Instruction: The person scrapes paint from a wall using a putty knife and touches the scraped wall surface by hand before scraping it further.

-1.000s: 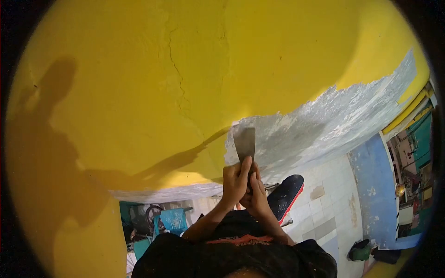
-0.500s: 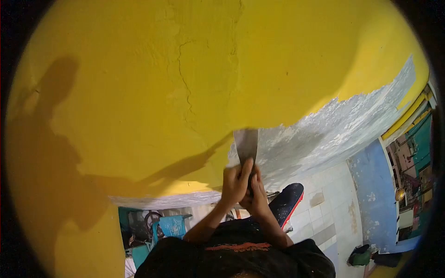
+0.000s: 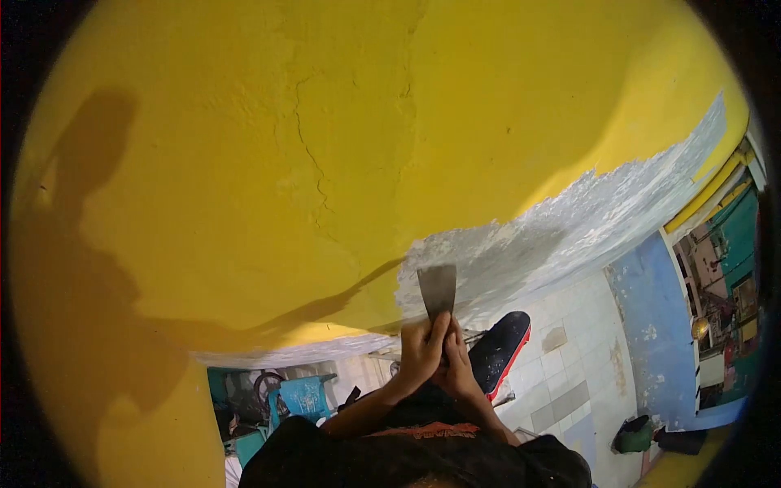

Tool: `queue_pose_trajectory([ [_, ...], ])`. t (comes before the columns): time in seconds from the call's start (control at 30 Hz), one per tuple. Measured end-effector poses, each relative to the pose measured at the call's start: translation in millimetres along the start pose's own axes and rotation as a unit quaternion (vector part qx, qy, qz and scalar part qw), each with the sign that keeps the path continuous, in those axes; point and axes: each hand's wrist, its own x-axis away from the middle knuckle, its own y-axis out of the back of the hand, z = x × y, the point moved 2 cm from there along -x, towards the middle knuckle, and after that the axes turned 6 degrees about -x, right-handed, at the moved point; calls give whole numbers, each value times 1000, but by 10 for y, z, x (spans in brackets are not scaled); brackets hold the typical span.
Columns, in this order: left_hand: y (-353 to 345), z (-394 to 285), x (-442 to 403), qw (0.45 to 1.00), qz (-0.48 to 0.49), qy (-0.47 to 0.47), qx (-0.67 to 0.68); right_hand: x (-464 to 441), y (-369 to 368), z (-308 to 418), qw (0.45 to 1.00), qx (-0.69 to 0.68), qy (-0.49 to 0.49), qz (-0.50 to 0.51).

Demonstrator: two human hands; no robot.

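My left hand and my right hand are both wrapped round the handle of a flat metal scraper, close together in front of my body. The blade points up, over the bare grey-white part of the wall, below the ragged edge of the paint. The yellow wall above and to the left carries thin cracks. Whether the blade touches the surface I cannot tell. Much of the handle is hidden by my fingers.
A dark shoe with a red sole stands on the tiled floor. A blue wall is at the right, with a green and dark bundle near its foot. A turquoise object lies beyond the wall's lower edge.
Both hands and the scraper have moved down, away from the paint edge, after rising slightly against it. Their grip on the handle is unchanged.
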Motion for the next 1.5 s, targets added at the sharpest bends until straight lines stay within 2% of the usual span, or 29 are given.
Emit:
queue_pose_trajectory([
  [0.03,-19,-3,17,999,-5,-14,31,-1,-8,18,960,217,178,6],
  [0.07,-38,-15,49,998,-9,-27,64,27,-38,30,843,416,342,9],
  [0.1,-21,87,-5,999,-28,-16,41,-8,-63,66,843,415,341,7],
  [0.13,21,92,-87,999,-45,-1,17,-89,-111,128,932,271,241,14],
  [0.17,49,68,-193,995,-83,2,53,-161,-173,189,985,114,130,17],
  [0.2,123,-49,-293,997,-58,-27,38,-201,-225,222,998,-50,16,18],
  [0.27,168,-410,-453,990,-74,-78,94,-361,-288,433,991,70,102,52],
  [0.3,189,-574,-504,988,-62,-96,106,-346,-306,545,995,60,22,71],
  [0.33,215,-667,-531,985,-51,-115,118,-374,-338,458,996,58,20,71],
  [0.4,239,-503,-491,991,-29,-98,83,-469,-374,278,985,-54,165,-6],
  [0.43,230,-341,-459,995,-8,-81,50,-392,-261,269,995,-2,97,22],
  [0.47,219,-112,-406,996,-5,-78,50,-356,-156,122,995,-3,97,18],
  [0.53,167,541,-219,997,56,-3,58,-339,154,-466,1000,0,26,-3],
  [0.6,51,1147,56,993,87,49,66,-151,516,-950,994,-52,-96,22],
  [0.63,9,1443,228,995,71,75,11,-167,525,-1177,997,21,69,-41],
  [0.67,2,1283,318,989,102,106,16,-181,610,-1267,996,22,72,-43],
  [0.73,-63,1277,321,990,101,71,66,-94,778,-1392,990,82,114,-6],
  [0.77,-72,1329,273,993,62,81,53,-103,928,-1498,998,53,-4,-31],
  [0.87,-30,1237,-49,996,17,80,32,-357,477,-859,990,-3,-118,-74],
  [0.9,-29,1109,-104,997,5,55,44,-410,481,-845,990,-4,-116,-76],
  [0.97,-41,757,-143,997,-10,16,80,-437,480,-823,1000,21,-12,-4],
  [1.07,-78,1090,60,998,-40,30,36,-336,600,-1068,998,57,23,0],
  [1.1,-75,1112,126,998,-55,21,8,-259,575,-1141,999,-29,-27,-19],
  [1.13,-120,1154,197,996,-70,49,36,-282,581,-1176,999,-30,-26,-18],
  [1.2,-80,1294,146,994,-87,65,14,-308,546,-1197,981,170,92,17],
  [1.27,12,925,-45,997,-68,30,-33,-516,514,-1036,944,308,119,3],
  [1.33,17,560,-219,998,-61,-3,-14,-551,363,-717,983,168,67,33],
  [1.47,-57,547,-160,997,-71,-11,-12,-568,506,-912,969,188,154,53],
  [1.5,-86,691,-59,997,-81,9,-18,-548,639,-1188,999,24,26,31],
])
